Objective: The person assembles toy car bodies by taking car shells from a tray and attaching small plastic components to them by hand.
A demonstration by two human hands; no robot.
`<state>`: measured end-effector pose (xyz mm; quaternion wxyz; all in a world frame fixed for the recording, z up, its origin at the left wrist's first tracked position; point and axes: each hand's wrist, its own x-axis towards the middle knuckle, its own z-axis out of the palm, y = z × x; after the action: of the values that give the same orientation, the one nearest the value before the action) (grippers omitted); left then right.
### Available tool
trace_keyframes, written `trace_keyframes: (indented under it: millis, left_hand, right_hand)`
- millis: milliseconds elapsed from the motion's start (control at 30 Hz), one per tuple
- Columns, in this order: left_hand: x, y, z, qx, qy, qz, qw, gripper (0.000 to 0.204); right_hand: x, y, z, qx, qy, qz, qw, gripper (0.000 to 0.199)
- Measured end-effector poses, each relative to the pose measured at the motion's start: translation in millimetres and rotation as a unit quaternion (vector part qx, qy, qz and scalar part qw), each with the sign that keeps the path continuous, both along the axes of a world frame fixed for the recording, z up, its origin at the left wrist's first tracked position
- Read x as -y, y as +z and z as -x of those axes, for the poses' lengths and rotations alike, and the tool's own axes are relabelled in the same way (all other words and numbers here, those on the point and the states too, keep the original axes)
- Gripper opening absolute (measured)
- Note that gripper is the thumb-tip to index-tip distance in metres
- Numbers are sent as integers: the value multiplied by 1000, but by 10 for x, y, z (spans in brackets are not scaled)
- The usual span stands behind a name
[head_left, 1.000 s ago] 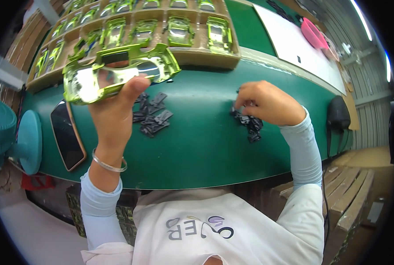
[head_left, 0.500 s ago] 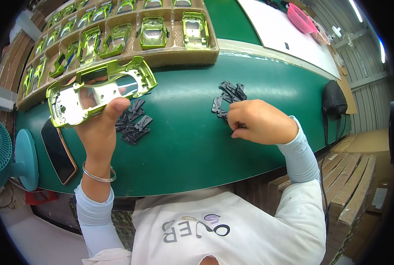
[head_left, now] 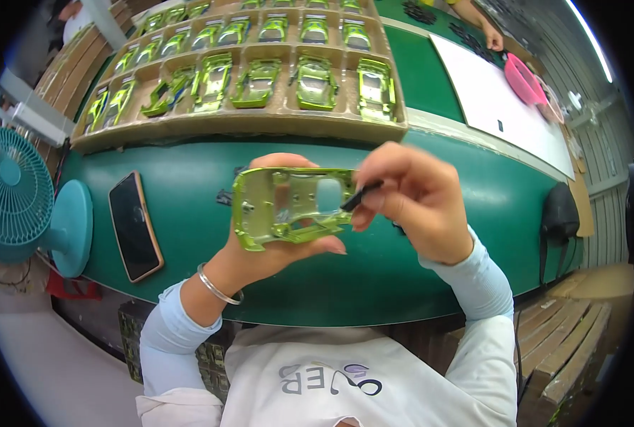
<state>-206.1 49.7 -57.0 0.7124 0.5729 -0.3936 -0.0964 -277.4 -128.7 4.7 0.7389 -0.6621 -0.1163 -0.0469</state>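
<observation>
Car shell [head_left: 292, 206] — glossy lime-green, hollow underside up — gripped in left hand [head_left: 260, 249]; right hand [head_left: 413, 199] pinches small black part [head_left: 361, 195] at its edge.

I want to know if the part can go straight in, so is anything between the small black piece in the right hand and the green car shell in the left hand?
Nothing visible. The right hand pinches the black piece, its tip already at the green car shell held in the left hand.
</observation>
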Motion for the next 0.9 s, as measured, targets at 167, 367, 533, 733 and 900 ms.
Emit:
trace_keyframes:
  millis: [167, 367, 533, 733, 900]
  left_hand:
    - [1, 54, -9, 59, 30, -14, 998, 76]
    - [35, 59, -52, 209, 35, 39, 976, 72]
    - [23, 65, -49, 239, 28, 25, 970, 71]
    - [14, 75, -47, 249, 25, 19, 968, 71]
    - [3, 94, -53, 261, 22, 16, 965, 71]
  right_hand:
    - [-56, -89, 18, 150, -19, 178, 972, 20]
    - [-113, -95, 22, 331, -61, 349, 875, 28]
    - [-95, -177, 55, 339, -65, 370, 863, 27]
    - [-99, -184, 60, 343, -82, 380, 855, 27]
    - [-97, -188, 44, 354, -73, 379, 852, 26]
